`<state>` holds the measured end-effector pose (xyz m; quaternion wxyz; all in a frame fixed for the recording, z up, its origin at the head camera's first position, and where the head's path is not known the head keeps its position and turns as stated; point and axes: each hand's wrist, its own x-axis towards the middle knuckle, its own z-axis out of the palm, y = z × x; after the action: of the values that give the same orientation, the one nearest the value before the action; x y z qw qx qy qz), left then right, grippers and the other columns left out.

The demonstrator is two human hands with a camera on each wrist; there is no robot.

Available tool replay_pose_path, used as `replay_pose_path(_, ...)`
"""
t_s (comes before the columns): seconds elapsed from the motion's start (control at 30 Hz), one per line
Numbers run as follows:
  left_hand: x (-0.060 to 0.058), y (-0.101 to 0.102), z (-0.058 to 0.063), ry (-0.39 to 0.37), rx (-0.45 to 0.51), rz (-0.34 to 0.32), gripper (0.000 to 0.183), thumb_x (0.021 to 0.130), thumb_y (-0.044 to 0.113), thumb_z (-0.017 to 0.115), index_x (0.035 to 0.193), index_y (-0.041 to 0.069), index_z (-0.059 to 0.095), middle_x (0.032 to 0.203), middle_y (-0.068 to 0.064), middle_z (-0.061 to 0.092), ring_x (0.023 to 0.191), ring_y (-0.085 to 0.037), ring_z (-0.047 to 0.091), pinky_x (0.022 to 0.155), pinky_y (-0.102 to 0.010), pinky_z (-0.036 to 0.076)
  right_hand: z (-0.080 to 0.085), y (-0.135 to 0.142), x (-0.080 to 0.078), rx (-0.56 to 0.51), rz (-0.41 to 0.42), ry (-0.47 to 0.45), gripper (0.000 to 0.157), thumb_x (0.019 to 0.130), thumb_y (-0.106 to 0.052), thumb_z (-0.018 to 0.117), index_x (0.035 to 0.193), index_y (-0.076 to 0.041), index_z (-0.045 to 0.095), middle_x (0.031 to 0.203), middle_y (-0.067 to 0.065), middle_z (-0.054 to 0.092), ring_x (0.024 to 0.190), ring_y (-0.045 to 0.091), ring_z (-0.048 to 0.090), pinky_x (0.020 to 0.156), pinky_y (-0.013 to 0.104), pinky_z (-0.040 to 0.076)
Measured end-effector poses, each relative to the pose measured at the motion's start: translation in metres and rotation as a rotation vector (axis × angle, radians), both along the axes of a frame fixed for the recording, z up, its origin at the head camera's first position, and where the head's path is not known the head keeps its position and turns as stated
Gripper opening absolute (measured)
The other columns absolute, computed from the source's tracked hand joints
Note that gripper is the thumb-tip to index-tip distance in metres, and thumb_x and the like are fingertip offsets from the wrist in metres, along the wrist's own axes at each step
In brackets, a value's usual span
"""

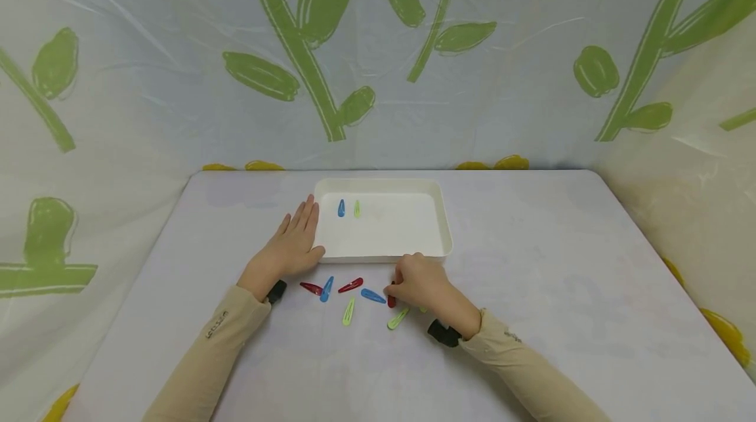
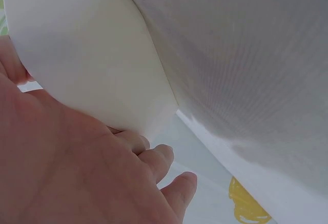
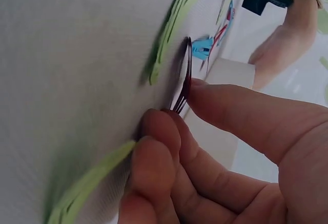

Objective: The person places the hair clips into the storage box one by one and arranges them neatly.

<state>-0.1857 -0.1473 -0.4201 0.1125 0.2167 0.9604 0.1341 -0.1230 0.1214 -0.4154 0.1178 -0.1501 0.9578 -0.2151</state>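
My right hand (image 1: 422, 281) pinches a red snap hair clip (image 1: 392, 302) between thumb and fingers, just in front of the tray. In the right wrist view that red clip (image 3: 188, 73) stands on edge, close over the table. Along the left side of the white tray (image 1: 390, 238) lies my left hand (image 1: 289, 245), fingers straight and touching its wall. Inside the tray, a blue clip (image 1: 341, 209) and a yellow-green clip (image 1: 357, 209) lie side by side at the left. Near my right hand are another blue clip (image 1: 373, 295) and another yellow-green clip (image 1: 398, 319).
More clips lie before the tray: a red one (image 1: 311, 288) touching a blue one (image 1: 327, 289), another red one (image 1: 351, 285) and a yellow-green one (image 1: 348, 312). One further yellow-green clip (image 1: 422, 309) is partly hidden by my right hand. A flower-patterned sheet (image 1: 502, 100) hangs behind the table.
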Motion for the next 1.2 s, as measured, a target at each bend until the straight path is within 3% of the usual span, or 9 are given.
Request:
replay_pose_path(0.2,-0.002,0.000,-0.005,0.001,0.006,0.005,0.083,0.095,0.026,0.042,0.154,-0.009,-0.004,0.163,-0.022,-0.014,0.150,-0.038,-0.007,0.119,-0.057,0.004,0.000,0.001,-0.001,-0.045,-0.010,-0.047,0.037,0.082,-0.023,0.080,0.049,-0.014,0.063,0.041,-0.011,0.043,0.039,0.006,0.037,0.039,0.020,0.025)
replay_pose_path(0.33,-0.002,-0.001,-0.005,0.000,0.005,0.005,0.084,0.095,0.026,0.043,0.154,-0.009,-0.004,0.163,-0.022,-0.013,0.150,-0.038,-0.006,0.119,-0.057,0.004,0.001,0.002,-0.002,-0.071,-0.011,-0.073,0.033,0.080,-0.022,0.082,0.052,-0.015,0.067,0.042,-0.010,0.050,0.040,0.006,0.037,0.040,0.020,0.026)
replay_pose_path(0.77,0.000,0.001,0.002,-0.003,-0.008,0.008,0.084,0.096,0.025,0.046,0.154,-0.009,-0.003,0.163,-0.022,-0.013,0.150,-0.039,-0.004,0.119,-0.057,0.005,-0.004,0.006,-0.007,-0.197,-0.025,-0.204,0.026,0.081,-0.014,0.080,0.058,-0.011,0.070,0.049,-0.002,0.061,0.042,0.011,0.057,0.041,0.021,0.043)
replay_pose_path(1.2,0.000,0.001,0.001,0.002,-0.008,0.007,0.083,0.095,0.025,0.045,0.154,-0.010,-0.002,0.162,-0.023,-0.012,0.150,-0.040,-0.003,0.118,-0.058,0.006,-0.005,0.012,-0.013,-0.367,-0.008,-0.352,0.023,0.084,-0.009,0.076,0.062,-0.005,0.071,0.054,0.004,0.064,0.043,0.012,0.058,0.044,0.023,0.050)
